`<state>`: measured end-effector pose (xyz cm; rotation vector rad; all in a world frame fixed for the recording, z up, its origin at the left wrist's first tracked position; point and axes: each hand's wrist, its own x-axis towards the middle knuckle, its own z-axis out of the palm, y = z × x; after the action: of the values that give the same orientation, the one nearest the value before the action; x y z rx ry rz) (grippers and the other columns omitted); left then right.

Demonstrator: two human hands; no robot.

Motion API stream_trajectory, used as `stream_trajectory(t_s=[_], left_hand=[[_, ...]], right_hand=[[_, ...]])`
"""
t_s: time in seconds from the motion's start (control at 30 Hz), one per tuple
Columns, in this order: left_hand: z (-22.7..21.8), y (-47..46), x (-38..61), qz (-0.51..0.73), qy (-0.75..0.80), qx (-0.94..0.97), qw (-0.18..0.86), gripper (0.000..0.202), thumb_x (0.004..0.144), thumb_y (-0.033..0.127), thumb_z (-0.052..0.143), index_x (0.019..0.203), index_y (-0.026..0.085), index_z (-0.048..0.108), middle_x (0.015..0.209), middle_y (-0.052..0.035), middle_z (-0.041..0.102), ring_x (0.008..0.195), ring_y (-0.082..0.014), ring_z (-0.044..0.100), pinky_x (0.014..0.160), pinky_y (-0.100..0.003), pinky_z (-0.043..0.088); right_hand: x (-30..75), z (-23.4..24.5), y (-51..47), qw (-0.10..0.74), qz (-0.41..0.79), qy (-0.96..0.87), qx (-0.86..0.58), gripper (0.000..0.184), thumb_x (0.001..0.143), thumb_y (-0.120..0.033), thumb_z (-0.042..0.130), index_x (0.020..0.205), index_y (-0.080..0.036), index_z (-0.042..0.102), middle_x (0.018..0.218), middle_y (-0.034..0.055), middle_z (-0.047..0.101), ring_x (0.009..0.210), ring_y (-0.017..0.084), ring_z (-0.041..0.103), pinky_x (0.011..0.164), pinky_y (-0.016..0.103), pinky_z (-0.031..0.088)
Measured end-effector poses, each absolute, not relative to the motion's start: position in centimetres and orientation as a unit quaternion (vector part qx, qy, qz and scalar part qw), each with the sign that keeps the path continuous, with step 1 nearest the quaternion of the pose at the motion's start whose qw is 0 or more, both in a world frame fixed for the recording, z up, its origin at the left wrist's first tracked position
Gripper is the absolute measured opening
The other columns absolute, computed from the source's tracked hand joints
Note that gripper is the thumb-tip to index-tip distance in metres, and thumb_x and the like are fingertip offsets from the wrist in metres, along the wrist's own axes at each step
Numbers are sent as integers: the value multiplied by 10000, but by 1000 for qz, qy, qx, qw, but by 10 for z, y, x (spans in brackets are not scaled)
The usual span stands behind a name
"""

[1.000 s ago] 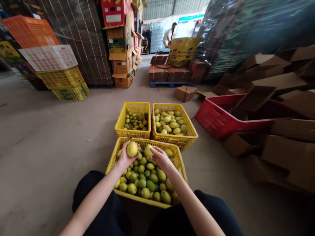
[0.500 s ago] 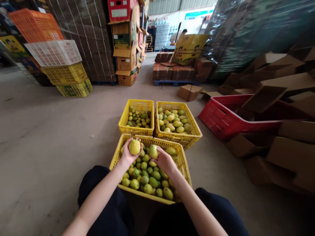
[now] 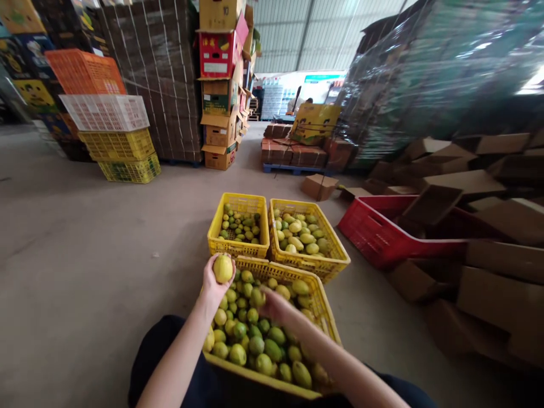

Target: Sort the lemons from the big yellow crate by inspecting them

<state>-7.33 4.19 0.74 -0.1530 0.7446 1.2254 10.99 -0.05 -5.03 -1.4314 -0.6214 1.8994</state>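
The yellow fruit (image 3: 223,268) is in the left hand (image 3: 211,283), above the far left corner of the near crate (image 3: 259,374); the fingers and the palm are closed around its sides, so this grip looks firm. The right hand (image 3: 277,306) is over the middle of the same crate, with a greenish fruit (image 3: 257,297) just at its fingertips; because this hand is blurred, I cannot tell if the fingers are clamped on that fruit or only touch it. Under the hands, the near crate has many fruits, some green and some more yellow, which cover what can be seen of its bottom. Beyond it stand two other yellow crates, side by side. The left far crate (image 3: 238,247) has smaller, mostly green fruits, and a part of its bottom shows bare; the right far crate (image 3: 306,259) has bigger, more yellow fruits and looks better filled. From this I would judge that a portion of the work is done, as the fruits in these two crates already lie apart by size, while a large portion is left, as the near crate is mixed and the yellow fruit is not yet put down. Farther to the right are a red crate (image 3: 368,238) and loose cardboard boxes (image 3: 497,294), which no hand touches.
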Motion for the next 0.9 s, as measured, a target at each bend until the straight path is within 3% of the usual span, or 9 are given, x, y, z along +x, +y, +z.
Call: stream_trajectory(t_s=[0.07,0.13,0.2,0.3,0.43,0.6,0.73,0.83,0.9], left_hand=[[7,42,-76,559,345,-70,751,117,871,259,555,901,185,640,779,-24,690,673,-149,684,621,-262,566],[7,42,-77,552,350,-69,754,128,880,270,546,901,182,637,775,-28,685,659,-142,675,614,-252,563],[6,41,-78,543,355,-65,758,127,882,283,549,893,189,634,773,-29,683,662,-137,672,617,-245,564],[6,41,-81,551,357,-51,753,114,876,282,550,876,203,633,785,-28,690,688,-138,679,629,-248,575],[3,41,-83,577,347,-43,738,103,863,256,548,877,206,637,801,-22,695,709,-136,687,650,-253,587],[-11,38,-77,568,373,-52,732,124,863,295,565,910,195,621,788,-32,681,691,-145,682,645,-260,585],[-38,35,-62,514,437,-29,738,173,881,344,520,938,196,592,806,-40,658,712,-152,675,650,-265,583],[-66,24,-47,440,501,-13,745,193,901,342,481,973,191,577,818,-55,636,756,-189,668,636,-303,586],[-84,11,-38,399,536,-8,744,169,888,307,504,992,190,566,844,-71,628,834,-249,668,668,-380,593]], right_hand=[[119,-23,41,397,712,-247,-524,193,904,-412,471,949,-250,566,938,35,735,797,160,718,731,271,565],[128,-12,62,451,671,-276,-519,233,887,-427,525,1011,-236,574,1043,47,720,865,178,717,798,297,556],[133,-21,54,400,651,-328,-556,216,830,-395,609,960,-221,614,1012,49,723,808,180,709,770,300,542],[132,-56,3,261,672,-356,-594,180,727,-356,692,778,-186,661,787,63,725,600,182,664,614,306,490],[123,-94,-72,225,676,-345,-611,234,646,-356,733,777,-172,675,765,53,714,544,145,636,536,253,415],[120,-102,-133,346,697,-274,-566,408,659,-474,751,926,-169,709,883,74,737,669,163,691,644,268,464],[123,-97,-175,458,677,-206,-537,459,659,-548,771,936,-187,719,908,78,756,722,180,701,706,296,477],[122,-94,-198,492,664,-185,-532,501,628,-586,798,925,-190,722,887,75,758,720,184,693,706,305,476],[120,-90,-209,492,662,-187,-533,514,618,-600,806,913,-187,722,878,73,758,710,181,685,696,303,471]])
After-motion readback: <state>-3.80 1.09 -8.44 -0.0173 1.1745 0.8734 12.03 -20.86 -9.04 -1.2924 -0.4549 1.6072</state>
